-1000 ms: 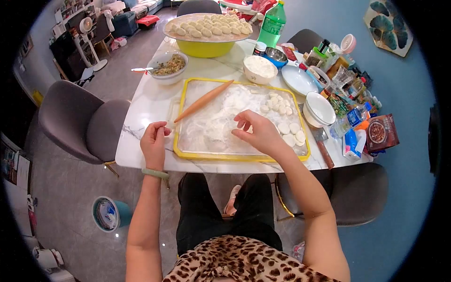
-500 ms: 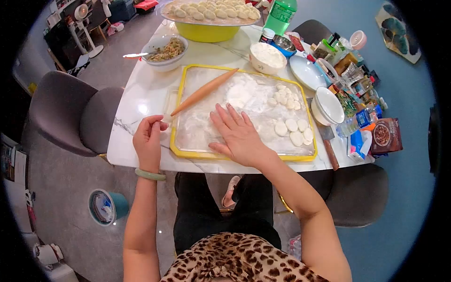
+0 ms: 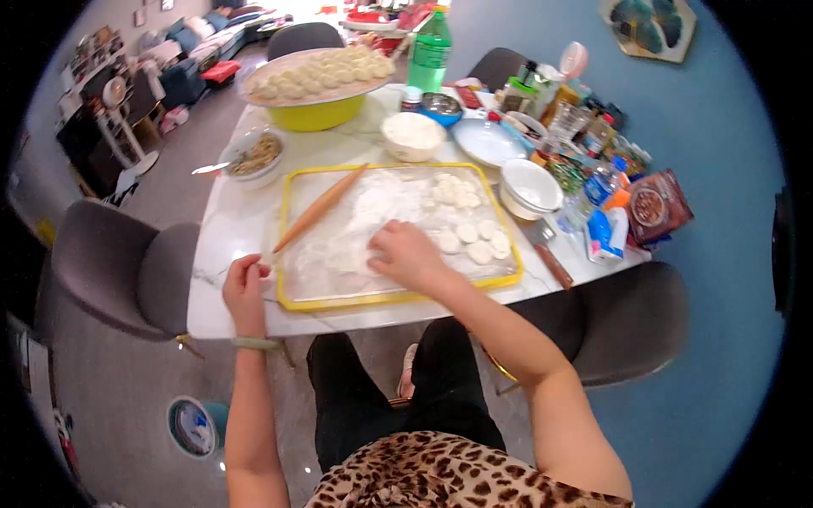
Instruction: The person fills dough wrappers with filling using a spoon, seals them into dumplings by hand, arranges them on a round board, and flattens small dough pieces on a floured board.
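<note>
A yellow-rimmed board (image 3: pixel 284 245) dusted with flour lies on the table. My right hand (image 3: pixel 406 256) is over its floured middle, palm down, fingers curled; what is beneath them is hidden. To its right lie flattened dough rounds (image 3: pixel 479 252), with small dough pieces (image 3: pixel 456 191) behind them. My left hand (image 3: pixel 246 286), a bracelet on its wrist, is closed beside the board's left edge, its fingertips pinched; anything between them is too small to name. A wooden rolling pin (image 3: pixel 322 207) rests aslant on the board's left part.
Behind the board stand a filling bowl (image 3: pixel 254 161), a flour bowl (image 3: pixel 412 135) and a tray of dumplings (image 3: pixel 318 74) on a yellow-green basin (image 3: pixel 318 113). A white bowl (image 3: pixel 530 188), a cleaver (image 3: pixel 553 264), a green bottle (image 3: pixel 430 52) and several jars are also there.
The view has shifted, showing more of the room behind the table. My right hand opened flat over the flour half a second ago, and its fingers are now curled. My left hand stays pinched.
</note>
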Demonstrator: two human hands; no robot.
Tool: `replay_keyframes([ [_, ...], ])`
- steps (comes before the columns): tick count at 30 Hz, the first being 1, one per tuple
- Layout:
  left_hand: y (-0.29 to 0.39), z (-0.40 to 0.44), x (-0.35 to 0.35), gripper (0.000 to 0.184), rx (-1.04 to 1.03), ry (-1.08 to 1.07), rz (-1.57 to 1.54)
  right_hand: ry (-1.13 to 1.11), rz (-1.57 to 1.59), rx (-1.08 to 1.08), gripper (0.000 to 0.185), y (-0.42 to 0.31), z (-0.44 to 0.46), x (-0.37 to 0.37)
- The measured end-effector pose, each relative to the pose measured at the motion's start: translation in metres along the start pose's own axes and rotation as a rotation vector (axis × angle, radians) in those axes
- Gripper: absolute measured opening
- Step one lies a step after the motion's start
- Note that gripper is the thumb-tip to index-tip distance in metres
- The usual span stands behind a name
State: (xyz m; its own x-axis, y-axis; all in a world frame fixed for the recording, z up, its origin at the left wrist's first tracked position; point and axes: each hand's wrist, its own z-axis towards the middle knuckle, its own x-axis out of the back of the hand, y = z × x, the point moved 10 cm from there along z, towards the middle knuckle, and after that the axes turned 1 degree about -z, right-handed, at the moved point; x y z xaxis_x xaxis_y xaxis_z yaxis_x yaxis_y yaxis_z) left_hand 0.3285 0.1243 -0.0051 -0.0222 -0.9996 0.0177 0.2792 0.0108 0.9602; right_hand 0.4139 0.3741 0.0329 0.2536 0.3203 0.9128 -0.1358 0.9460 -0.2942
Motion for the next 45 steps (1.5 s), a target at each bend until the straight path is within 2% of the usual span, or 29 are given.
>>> replay_keyframes([
  [3,-0.004,0.002,0.001,0.015,-0.031,-0.02,0.028,0.055,0.101,-0.041,0.025,-0.001,-0.001,-0.001],
  [5,0.0,0.001,-0.001,0.015,-0.028,-0.031,0.023,0.04,0.41,-0.182,0.025,0.011,-0.007,-0.007],
  [6,-0.001,0.001,0.0,0.015,-0.028,-0.029,0.032,0.05,0.406,-0.19,0.025,0.016,-0.011,-0.003],
  [8,-0.003,0.002,-0.002,0.016,-0.021,-0.03,0.04,0.074,0.628,-0.229,0.027,0.026,-0.021,0.004],
  [11,0.0,0.0,-0.002,0.015,-0.033,-0.038,0.023,0.112,0.639,-0.25,0.03,0.071,-0.041,0.028],
  [13,0.003,-0.002,-0.003,0.015,-0.043,-0.045,0.027,0.074,0.581,-0.334,0.028,0.101,-0.058,0.043],
  [16,0.005,-0.002,-0.003,0.015,-0.048,-0.051,0.037,0.04,0.443,-0.339,0.027,0.128,-0.074,0.06],
  [18,0.007,-0.002,-0.003,0.015,-0.044,-0.05,0.038,0.141,0.093,-0.448,0.022,0.146,-0.082,0.087],
  [19,0.009,-0.003,-0.004,0.015,-0.023,-0.044,0.039,0.133,0.094,-0.445,0.022,0.148,-0.078,0.092],
  [21,0.007,-0.005,-0.003,0.015,-0.002,-0.029,0.042,0.272,0.135,-0.322,0.017,0.142,-0.065,0.112],
  [26,0.003,-0.002,-0.002,0.015,-0.034,-0.031,-0.019,0.138,0.146,-0.218,0.017,0.119,-0.004,0.071],
  [28,0.001,-0.001,0.0,0.015,-0.015,-0.018,0.004,0.134,-0.078,-0.132,0.016,0.104,0.012,0.06],
  [33,-0.001,-0.001,-0.002,0.014,0.019,-0.015,-0.04,0.142,-0.181,-0.079,0.018,0.089,0.021,0.035],
  [36,-0.003,-0.001,-0.001,0.014,0.069,0.0,-0.056,0.128,-0.045,-0.029,0.018,0.067,0.021,0.023],
  [39,-0.003,0.001,-0.001,0.014,0.013,-0.02,-0.053,0.085,0.156,0.138,0.016,0.014,0.015,0.011],
  [43,-0.001,-0.001,0.0,0.014,0.032,0.005,-0.063,-0.061,0.191,0.16,0.017,-0.007,-0.002,0.005],
  [45,-0.001,0.0,-0.002,0.015,-0.012,-0.022,-0.092,-0.025,0.234,0.109,0.017,0.002,0.001,0.017],
])
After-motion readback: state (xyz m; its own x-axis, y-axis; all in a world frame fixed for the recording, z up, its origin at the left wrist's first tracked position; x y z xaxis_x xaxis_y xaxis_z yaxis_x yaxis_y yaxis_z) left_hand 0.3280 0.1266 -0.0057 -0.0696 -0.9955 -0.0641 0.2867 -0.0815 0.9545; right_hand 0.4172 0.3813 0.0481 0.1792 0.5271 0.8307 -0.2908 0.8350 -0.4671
